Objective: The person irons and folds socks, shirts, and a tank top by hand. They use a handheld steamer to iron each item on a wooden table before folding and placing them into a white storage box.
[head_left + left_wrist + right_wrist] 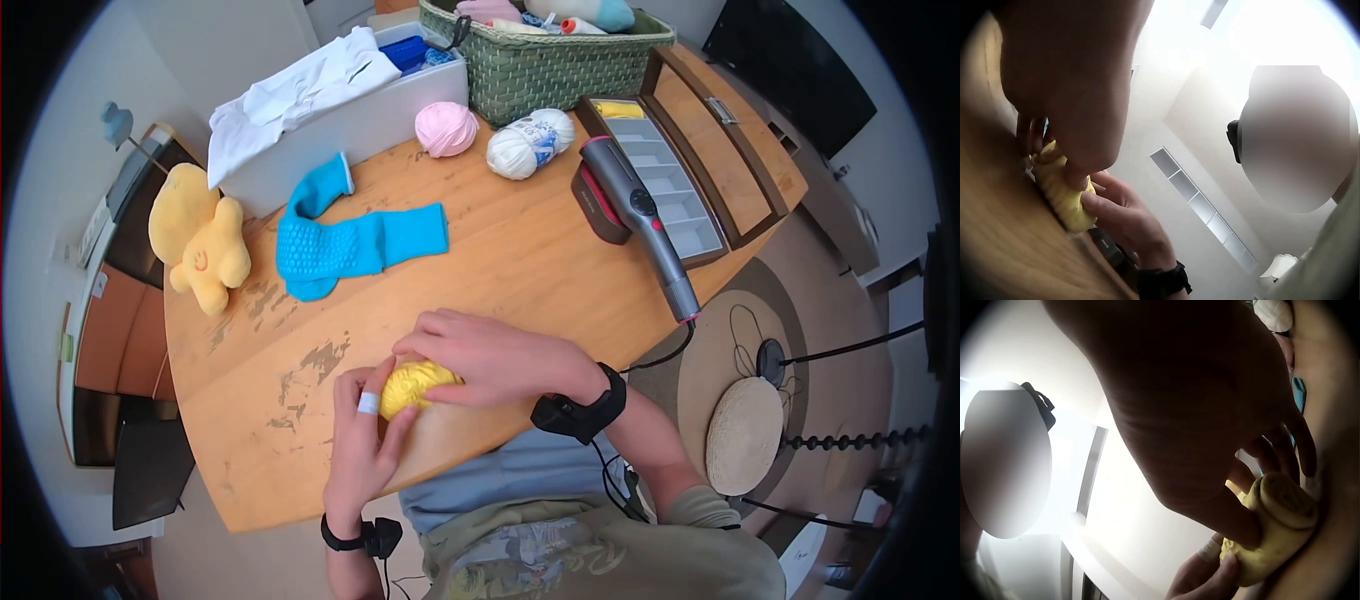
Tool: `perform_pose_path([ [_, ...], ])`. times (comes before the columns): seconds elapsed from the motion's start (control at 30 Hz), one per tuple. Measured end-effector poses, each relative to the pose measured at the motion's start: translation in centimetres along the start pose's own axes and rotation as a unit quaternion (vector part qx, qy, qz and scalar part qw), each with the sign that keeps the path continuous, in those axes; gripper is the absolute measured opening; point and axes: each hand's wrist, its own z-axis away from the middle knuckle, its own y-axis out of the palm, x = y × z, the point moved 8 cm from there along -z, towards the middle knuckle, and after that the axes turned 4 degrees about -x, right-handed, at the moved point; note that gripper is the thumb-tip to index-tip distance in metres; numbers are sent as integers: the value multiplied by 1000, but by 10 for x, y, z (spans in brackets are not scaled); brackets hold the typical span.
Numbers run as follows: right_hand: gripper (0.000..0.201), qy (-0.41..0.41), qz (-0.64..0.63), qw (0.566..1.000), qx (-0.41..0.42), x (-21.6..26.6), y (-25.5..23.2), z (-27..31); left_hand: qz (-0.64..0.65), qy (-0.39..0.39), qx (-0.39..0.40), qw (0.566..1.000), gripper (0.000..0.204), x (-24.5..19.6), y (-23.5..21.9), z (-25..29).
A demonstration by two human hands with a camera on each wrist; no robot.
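Observation:
A rolled-up yellow sock (412,388) with a knobbly surface lies on the table near its front edge, between the two hands. My left hand (360,440), a white band around one finger, grips it from the left with fingers and thumb. From the right, my right hand (505,360) holds it too, its thumb on the near side and its fingers reaching over the far side. A coiled end of the yellow roll (1282,497) shows in the right wrist view. Farther back lie bright blue socks (345,240) with raised dots, spread flat and overlapping.
A yellow plush toy (205,245) sits at the left edge. Behind are a white bin (340,125) with cloth, a green basket (560,70), pink yarn (446,129) and white yarn (528,145). At right, a corded grey styler (640,205) leans against an opened compartment box (675,190).

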Motion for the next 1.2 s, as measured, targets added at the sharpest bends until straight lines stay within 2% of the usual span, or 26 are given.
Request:
perform_pose_path([
  [0.1,44,-8,5,999,33,3,0,5,45,47,-26,998,60,-6,2,8],
  [0.13,45,-12,7,999,46,5,0,7,42,42,-30,998,59,-13,0,10],
  [0.23,42,-2,-39,998,41,21,-8,17,35,81,-30,996,63,-22,-3,17],
  [0.33,43,9,-15,1000,-1,41,-24,28,27,122,-45,991,67,-34,-7,22],
  [0.43,43,11,111,993,-44,65,-56,43,34,182,-97,978,66,-48,-18,19],
  [0.5,44,1,142,984,-106,79,-94,54,36,162,-106,980,64,-43,-19,14],
  [0.57,42,-4,237,953,-190,96,-142,64,50,156,-110,980,64,-37,-17,14],
  [0.63,41,38,313,918,-242,90,-186,71,76,163,-107,978,66,-28,-9,18],
  [0.7,40,35,385,875,-291,70,-226,72,71,160,-92,980,64,-25,0,16],
  [0.77,39,139,414,847,-304,25,-267,75,64,162,-76,982,64,-24,9,15],
  [0.83,35,161,464,814,-312,-16,-297,77,57,169,-61,982,67,-23,18,11],
  [0.93,34,177,509,799,-266,-89,-328,82,58,173,-58,981,72,-24,20,8],
  [1.07,35,248,536,779,-210,-145,-337,84,60,158,-45,985,75,-23,21,5],
  [1.2,38,277,506,797,-181,-191,-347,93,57,153,-36,986,75,-21,23,4],
])
